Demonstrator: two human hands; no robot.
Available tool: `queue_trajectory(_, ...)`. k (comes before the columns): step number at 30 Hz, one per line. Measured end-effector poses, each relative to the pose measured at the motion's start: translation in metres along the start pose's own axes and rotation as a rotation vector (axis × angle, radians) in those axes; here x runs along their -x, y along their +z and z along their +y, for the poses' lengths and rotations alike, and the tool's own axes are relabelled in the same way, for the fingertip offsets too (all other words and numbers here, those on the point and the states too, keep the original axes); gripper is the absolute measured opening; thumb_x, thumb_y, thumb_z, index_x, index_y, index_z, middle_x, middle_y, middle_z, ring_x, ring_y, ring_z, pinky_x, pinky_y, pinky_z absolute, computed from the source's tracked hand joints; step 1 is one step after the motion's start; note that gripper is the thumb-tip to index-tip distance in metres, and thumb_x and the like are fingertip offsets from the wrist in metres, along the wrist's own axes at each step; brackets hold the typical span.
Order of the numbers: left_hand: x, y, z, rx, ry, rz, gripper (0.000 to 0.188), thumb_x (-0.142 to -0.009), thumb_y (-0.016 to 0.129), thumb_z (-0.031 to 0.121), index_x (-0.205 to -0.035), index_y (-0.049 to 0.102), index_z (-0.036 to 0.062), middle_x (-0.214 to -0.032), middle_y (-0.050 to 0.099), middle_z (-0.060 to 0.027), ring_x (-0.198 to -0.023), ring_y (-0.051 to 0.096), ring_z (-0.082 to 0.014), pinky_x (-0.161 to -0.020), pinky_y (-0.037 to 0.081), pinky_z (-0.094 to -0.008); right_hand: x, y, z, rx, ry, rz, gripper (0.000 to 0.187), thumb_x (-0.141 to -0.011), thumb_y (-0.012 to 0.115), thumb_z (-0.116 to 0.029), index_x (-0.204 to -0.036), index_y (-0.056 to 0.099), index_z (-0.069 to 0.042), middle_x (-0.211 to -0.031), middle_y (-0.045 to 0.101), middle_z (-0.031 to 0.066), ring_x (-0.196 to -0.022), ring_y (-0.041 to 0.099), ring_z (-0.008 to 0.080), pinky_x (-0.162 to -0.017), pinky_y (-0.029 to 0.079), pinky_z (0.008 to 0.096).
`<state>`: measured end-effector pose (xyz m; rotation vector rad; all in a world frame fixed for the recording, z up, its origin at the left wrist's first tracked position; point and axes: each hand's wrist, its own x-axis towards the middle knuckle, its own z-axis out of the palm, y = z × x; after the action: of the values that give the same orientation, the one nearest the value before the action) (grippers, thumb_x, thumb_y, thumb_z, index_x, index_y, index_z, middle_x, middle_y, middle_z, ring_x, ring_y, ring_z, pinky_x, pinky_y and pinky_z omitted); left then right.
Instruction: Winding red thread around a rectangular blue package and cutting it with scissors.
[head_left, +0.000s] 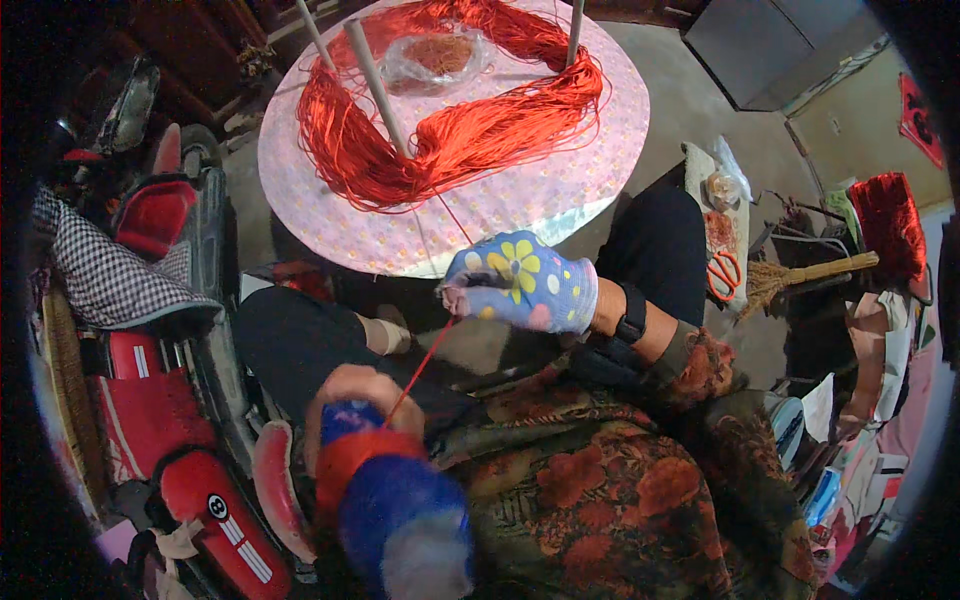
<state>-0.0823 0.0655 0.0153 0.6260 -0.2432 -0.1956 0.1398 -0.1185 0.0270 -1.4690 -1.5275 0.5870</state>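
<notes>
A big skein of glossy red cord (500, 125) is looped around upright rods on a round table. One strand runs from it toward me through my right hand (520, 283), which wears a blue flowered cloth cover. Bare fingertips of that hand pinch the strand. From there the taut red strand (430, 358) slants down to my left hand (350, 385). That hand is wrapped around a blue spool-like piece (400, 515) with a red band around its middle. Motion blurs the piece, so its exact shape is unclear.
The pink dotted tablecloth (330, 235) also bears a clear plastic bag (440, 58). Wooden rods (375, 85) rise from the tabletop. On the right, orange-handled scissors (722, 275) lie beside a straw broom (800, 275). A red-and-black vehicle (215, 515) stands close on the left.
</notes>
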Motion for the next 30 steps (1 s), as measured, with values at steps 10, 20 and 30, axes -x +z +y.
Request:
queue_trajectory(10,-0.003,0.038,0.017,-0.688,0.217,0.332,0.033,-0.083,0.067,0.010,-0.109,0.052,-0.0044,-0.088,0.064,-0.0169,-0.076,0.063,-0.0255,-0.066,0.053,-0.0372,-0.015,-0.033,-0.060,0.320,-0.210,0.424,0.013,-0.089,0.058,-0.023,-0.089,0.061,-0.010,-0.078,0.064,0.0064,-0.074,0.062,0.0276,-0.066,0.049,0.0354)
queue_trajectory(20,0.017,0.071,0.046,0.033,0.725,-0.070,0.021,-0.099,0.039,0.016,-0.091,0.043,-0.0031,-0.070,0.054,-0.0135,-0.056,0.053,-0.0240,-0.043,0.050,-0.0350,0.024,-0.002,-0.021,0.000,-0.090,0.042,0.016,-0.092,0.057,-0.023,-0.098,0.062,-0.009,-0.082,0.065,0.0127,-0.075,0.064,0.0330,-0.066,0.050,0.0402)
queue_trajectory(30,-0.006,0.046,0.075,-0.344,1.097,1.257,0.045,-0.086,0.065,0.018,-0.126,0.049,0.0027,-0.111,0.056,-0.0086,-0.095,0.054,-0.0188,-0.079,0.047,-0.0325,0.043,-0.067,-0.047,0.400,0.142,-0.316,0.013,-0.087,0.063,-0.023,-0.090,0.064,-0.010,-0.082,0.064,0.0099,-0.071,0.061,0.0321,-0.063,0.048,0.0395)
